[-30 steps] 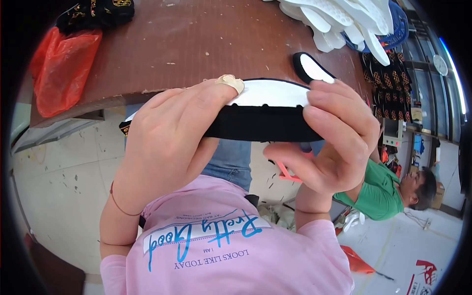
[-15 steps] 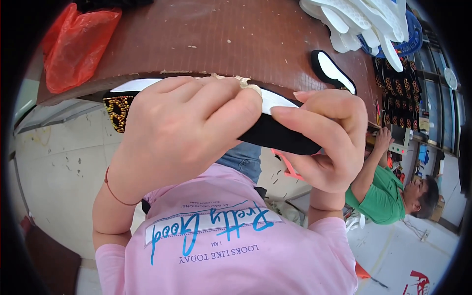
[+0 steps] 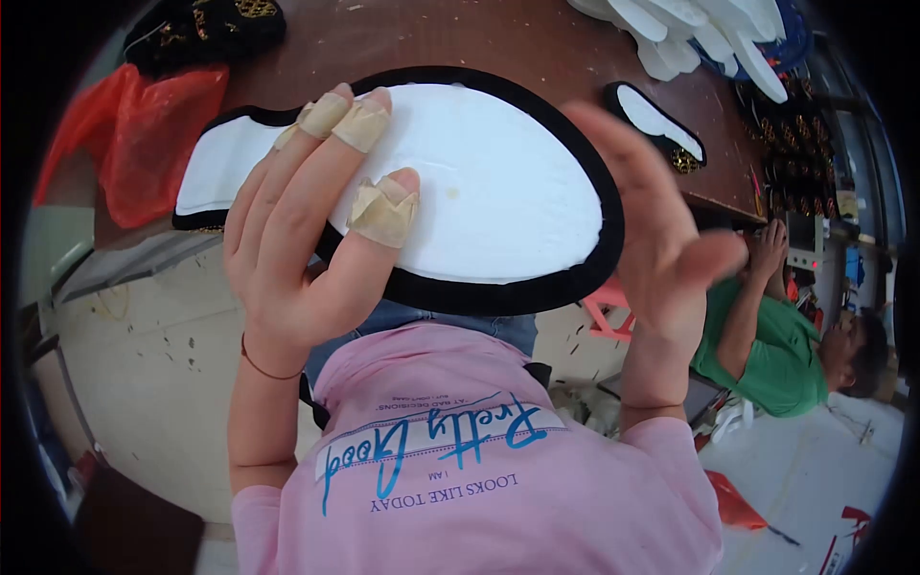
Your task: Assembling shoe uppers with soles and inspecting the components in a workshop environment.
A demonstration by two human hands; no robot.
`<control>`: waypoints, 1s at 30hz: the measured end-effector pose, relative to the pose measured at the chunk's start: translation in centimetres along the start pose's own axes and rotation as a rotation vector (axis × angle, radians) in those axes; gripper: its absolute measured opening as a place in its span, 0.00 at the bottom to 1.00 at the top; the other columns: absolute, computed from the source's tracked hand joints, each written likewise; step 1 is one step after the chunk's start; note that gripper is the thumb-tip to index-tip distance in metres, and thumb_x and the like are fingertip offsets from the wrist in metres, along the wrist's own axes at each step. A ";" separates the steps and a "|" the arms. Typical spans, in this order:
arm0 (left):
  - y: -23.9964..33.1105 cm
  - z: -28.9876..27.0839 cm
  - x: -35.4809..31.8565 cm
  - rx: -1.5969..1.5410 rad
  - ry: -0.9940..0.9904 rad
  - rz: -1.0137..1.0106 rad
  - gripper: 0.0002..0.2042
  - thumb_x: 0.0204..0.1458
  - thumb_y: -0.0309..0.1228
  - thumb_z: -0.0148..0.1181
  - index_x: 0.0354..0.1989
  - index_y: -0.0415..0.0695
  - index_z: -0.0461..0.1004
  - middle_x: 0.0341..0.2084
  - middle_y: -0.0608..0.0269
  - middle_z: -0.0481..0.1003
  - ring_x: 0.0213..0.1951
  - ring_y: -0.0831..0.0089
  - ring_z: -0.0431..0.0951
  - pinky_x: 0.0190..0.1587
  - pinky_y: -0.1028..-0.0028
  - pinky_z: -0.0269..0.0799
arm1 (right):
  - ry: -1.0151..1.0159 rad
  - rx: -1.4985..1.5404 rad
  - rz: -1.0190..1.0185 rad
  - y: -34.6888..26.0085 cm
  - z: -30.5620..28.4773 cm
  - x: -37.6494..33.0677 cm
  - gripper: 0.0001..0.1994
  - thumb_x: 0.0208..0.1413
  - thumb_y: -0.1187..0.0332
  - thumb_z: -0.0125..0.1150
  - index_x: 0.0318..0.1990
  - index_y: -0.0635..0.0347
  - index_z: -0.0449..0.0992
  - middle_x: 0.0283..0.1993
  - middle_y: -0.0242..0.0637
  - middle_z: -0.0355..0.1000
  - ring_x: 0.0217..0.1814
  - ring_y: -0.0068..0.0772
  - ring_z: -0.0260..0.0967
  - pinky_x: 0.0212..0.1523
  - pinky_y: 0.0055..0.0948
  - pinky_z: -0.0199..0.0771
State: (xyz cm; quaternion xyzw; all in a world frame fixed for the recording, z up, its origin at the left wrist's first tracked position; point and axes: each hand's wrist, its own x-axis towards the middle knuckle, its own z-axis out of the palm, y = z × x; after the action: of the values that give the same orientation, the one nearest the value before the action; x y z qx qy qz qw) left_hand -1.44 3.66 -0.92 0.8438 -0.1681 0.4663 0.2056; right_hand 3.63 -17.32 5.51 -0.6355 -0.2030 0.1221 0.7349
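Note:
A black cloth shoe (image 3: 508, 182) lies underside up in front of me, its wide end to the right. The underside is white with a black fabric border. My left hand (image 3: 302, 216) is on its narrower left part, thumb and fingers spread across the white face, with tan tape around several fingertips. What supports the shoe from below is hidden. My right hand (image 3: 652, 211), blurred by motion, is by the wide end, open with the thumb apart; whether it touches the rim I cannot tell.
Beyond the shoe is a brown table (image 3: 498, 38). A red plastic bag (image 3: 144, 134) and black decorated pieces (image 3: 206, 34) lie left. At right are a similar shoe (image 3: 656, 125), white soles (image 3: 690, 34) in a blue basket (image 3: 795, 43), and a person in green (image 3: 767, 355).
The shoe has turned from edge-on so its white underside now faces up. My right hand has let go, opened and blurred. My left hand has changed from a pinch to spread fingers.

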 end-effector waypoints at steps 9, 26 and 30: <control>-0.4 1.7 -0.7 -0.024 -0.022 0.067 0.16 0.44 0.24 0.62 0.44 0.44 0.72 0.48 0.52 0.74 0.51 0.58 0.73 0.54 0.66 0.67 | -0.164 0.234 0.577 -1.2 0.0 -1.9 0.29 0.48 0.73 0.64 0.57 0.73 0.60 0.35 0.45 0.72 0.25 0.28 0.70 0.21 0.18 0.69; 0.9 1.6 -3.4 -0.924 0.545 -0.857 0.30 0.57 0.32 0.48 0.66 0.40 0.45 0.64 0.50 0.52 0.64 0.59 0.54 0.64 0.64 0.46 | -0.047 0.400 0.228 5.5 0.8 -4.4 0.28 0.53 0.69 0.58 0.59 0.72 0.57 0.37 0.49 0.73 0.28 0.34 0.73 0.27 0.22 0.74; 3.6 1.6 0.0 -1.611 0.632 -1.074 0.23 0.63 0.35 0.41 0.65 0.40 0.50 0.59 0.56 0.60 0.59 0.71 0.60 0.61 0.72 0.52 | -0.113 0.115 0.049 8.8 1.4 -3.8 0.27 0.55 0.66 0.56 0.58 0.72 0.58 0.36 0.47 0.73 0.28 0.34 0.72 0.29 0.23 0.73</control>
State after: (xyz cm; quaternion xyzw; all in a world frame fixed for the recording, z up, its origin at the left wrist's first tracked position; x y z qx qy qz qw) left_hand -2.00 -0.29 -1.05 0.2569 0.0308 0.2622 0.9297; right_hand 0.27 -16.31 -3.55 -0.5891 -0.2212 0.1874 0.7543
